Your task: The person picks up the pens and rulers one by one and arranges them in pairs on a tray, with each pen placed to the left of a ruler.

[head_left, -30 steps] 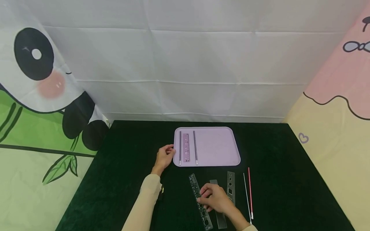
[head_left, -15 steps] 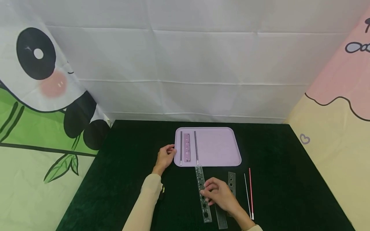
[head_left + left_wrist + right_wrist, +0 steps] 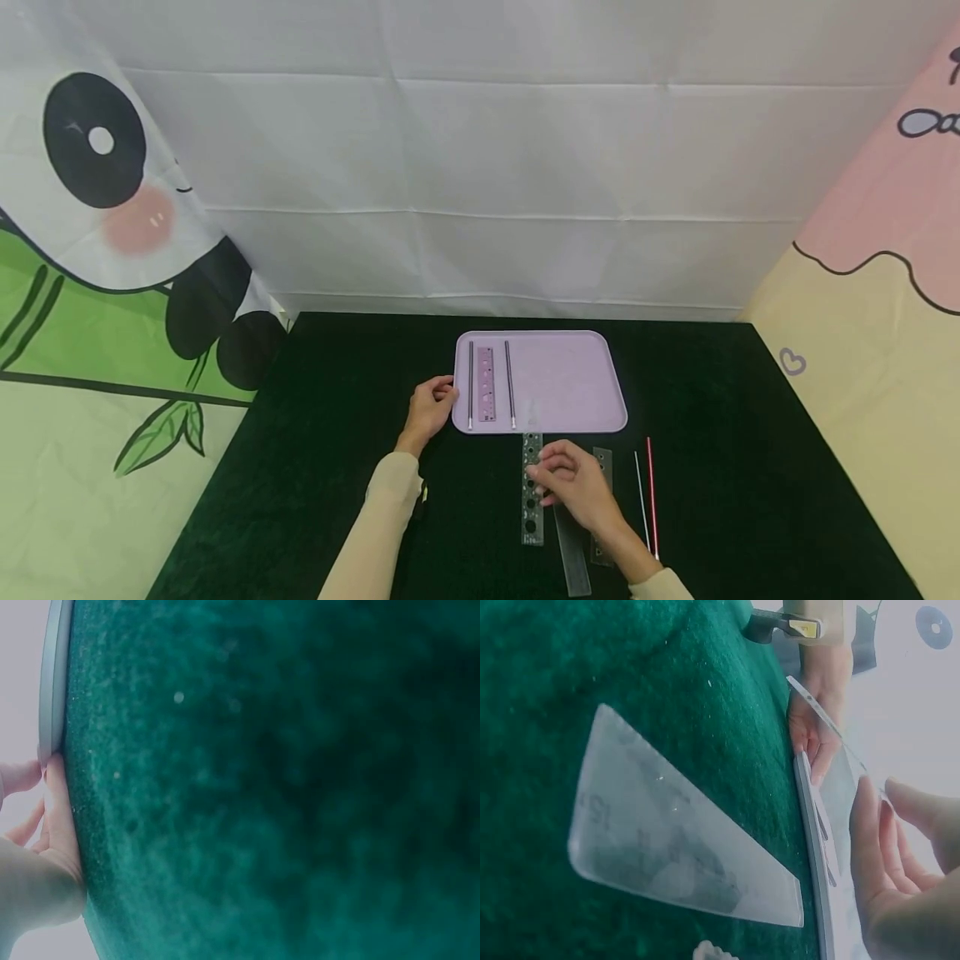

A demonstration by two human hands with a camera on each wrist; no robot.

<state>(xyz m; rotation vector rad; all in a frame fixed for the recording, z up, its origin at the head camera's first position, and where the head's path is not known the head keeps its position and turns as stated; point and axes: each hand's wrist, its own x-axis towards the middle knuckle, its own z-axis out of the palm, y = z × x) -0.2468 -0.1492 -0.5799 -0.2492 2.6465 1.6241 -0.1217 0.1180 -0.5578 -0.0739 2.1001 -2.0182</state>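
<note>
Over on the left, the left hand [image 3: 429, 408] rests against the near-left edge of the pink tray [image 3: 570, 379], fingers curled lightly onto the rim, steadying it on the dark green table cloth [image 3: 315, 467]. Inside the tray, at its left side, a pink ruler [image 3: 485, 383] lies between two thin black sticks [image 3: 470, 383], all running front to back.

Moving right, here's the action: the right hand [image 3: 573, 487] pinches a clear ruler with round holes [image 3: 531, 492] at its right edge. The ruler's long axis points straight away from the person, and its far tip just overlaps the tray's near rim. The tray lies directly ahead of the grip, and the right hand is clearly the nearer one to this ruler.

Just right of it, two more clear rulers lie on the cloth: a plain one [image 3: 572, 554] partly under the wrist, another with cut-outs [image 3: 602, 467] beyond the fingers. Furthest right, a white stick [image 3: 640, 492] and a red stick [image 3: 652, 492] lie side by side.
</note>
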